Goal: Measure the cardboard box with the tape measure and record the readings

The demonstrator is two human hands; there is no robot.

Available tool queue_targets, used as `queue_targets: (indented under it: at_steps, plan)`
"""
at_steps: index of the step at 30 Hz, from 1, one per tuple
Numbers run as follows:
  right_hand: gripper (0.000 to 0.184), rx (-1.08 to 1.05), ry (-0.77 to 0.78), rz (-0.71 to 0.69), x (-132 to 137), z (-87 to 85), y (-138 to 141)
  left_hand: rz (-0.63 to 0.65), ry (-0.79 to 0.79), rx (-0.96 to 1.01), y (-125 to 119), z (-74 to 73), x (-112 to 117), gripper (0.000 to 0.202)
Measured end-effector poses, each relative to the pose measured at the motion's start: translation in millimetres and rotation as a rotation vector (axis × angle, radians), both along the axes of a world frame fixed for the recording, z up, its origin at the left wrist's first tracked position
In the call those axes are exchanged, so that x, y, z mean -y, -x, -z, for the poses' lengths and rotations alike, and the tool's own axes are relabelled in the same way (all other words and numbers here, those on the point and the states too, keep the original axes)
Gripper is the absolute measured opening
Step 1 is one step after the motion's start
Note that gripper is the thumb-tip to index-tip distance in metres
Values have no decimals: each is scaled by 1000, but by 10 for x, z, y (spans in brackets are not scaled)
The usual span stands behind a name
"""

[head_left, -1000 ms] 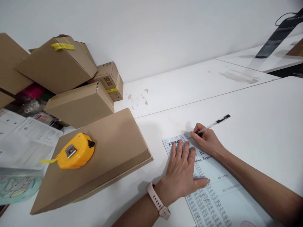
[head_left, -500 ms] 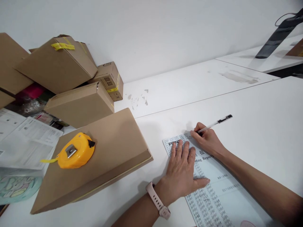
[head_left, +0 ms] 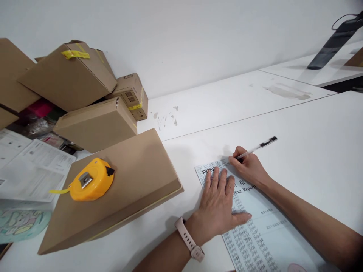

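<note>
My right hand (head_left: 249, 166) is closed around a pen (head_left: 259, 146) with a clear barrel and a black clip end. The pen's tip is hidden behind my fingers, at the top edge of a pale blue printed report (head_left: 252, 219). Rows of small handwritten marks cover the report's left part and top edge. My left hand (head_left: 217, 204) lies flat on the report with fingers spread, covering part of its heading. A pink watch band circles the left wrist.
Left of my hands, a yellow tape measure (head_left: 92, 180) rests on a flat cardboard box (head_left: 141, 162). Several more boxes (head_left: 68, 75) are stacked behind it, with printed papers (head_left: 36, 166) at the far left. A dark bottle (head_left: 330, 45) stands at the back right of the white table (head_left: 312, 151).
Both hands keep nearly the same place, and the pen has barely moved. The view has shifted very slightly.
</note>
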State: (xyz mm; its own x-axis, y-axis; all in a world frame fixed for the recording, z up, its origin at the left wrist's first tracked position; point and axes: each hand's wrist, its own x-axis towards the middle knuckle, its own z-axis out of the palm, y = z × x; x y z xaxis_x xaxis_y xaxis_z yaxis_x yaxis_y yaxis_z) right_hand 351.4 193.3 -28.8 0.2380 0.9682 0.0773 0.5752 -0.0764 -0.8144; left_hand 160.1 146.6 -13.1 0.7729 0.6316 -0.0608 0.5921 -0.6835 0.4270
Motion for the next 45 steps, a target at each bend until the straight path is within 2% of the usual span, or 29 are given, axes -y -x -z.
queue_targets:
  at_steps: [4,7,10,13,16,19,21,23,25,27,30,33,36,37,41,45]
  plan:
    - [21,48,-107,18,-15,2,-89,5,-8,-7,4,12,14,98]
    - [14,197,-229,-101,-60,36,-210,11,-18,-11,13,35,2,97]
    - [27,332,-295,-247,-115,112,-319,4,-9,-6,3,46,-13,98]
    - [42,397,-329,-301,-149,203,-388,-13,-11,-14,-13,-52,63,97]
    - [52,414,-332,-269,-183,303,-445,-33,-110,16,41,-339,263,81]
    - [52,375,-308,-229,-244,403,-492,-135,-323,150,284,-757,467,59]
    - [47,347,-311,-189,-266,436,-494,-336,-505,308,601,-1020,511,45]
    - [42,327,-342,-138,-249,423,-466,-606,-722,473,1014,-1210,450,32]
    - [38,296,-383,-62,-198,358,-417,-862,-822,506,1439,-1309,316,39]
    - [35,240,-393,8,-130,242,-356,-1000,-691,460,1790,-1340,179,61]
    - [28,185,-399,63,-21,-38,-229,-1082,-390,532,2099,-1335,67,80]
    - [27,176,-501,74,91,-441,-8,-1079,-236,677,2182,-1347,78,79]
    - [29,66,-532,-62,189,-897,344,-1007,-74,852,2124,-1432,165,66]
    - [31,-16,-486,-142,214,-1043,491,-968,3,914,2086,-1478,203,61]
    - [47,-379,-86,-532,289,-1511,1145,-824,277,1063,1927,-1688,340,56]
    - [58,-600,198,-733,378,-1737,1677,-774,392,1089,1878,-1795,416,49]
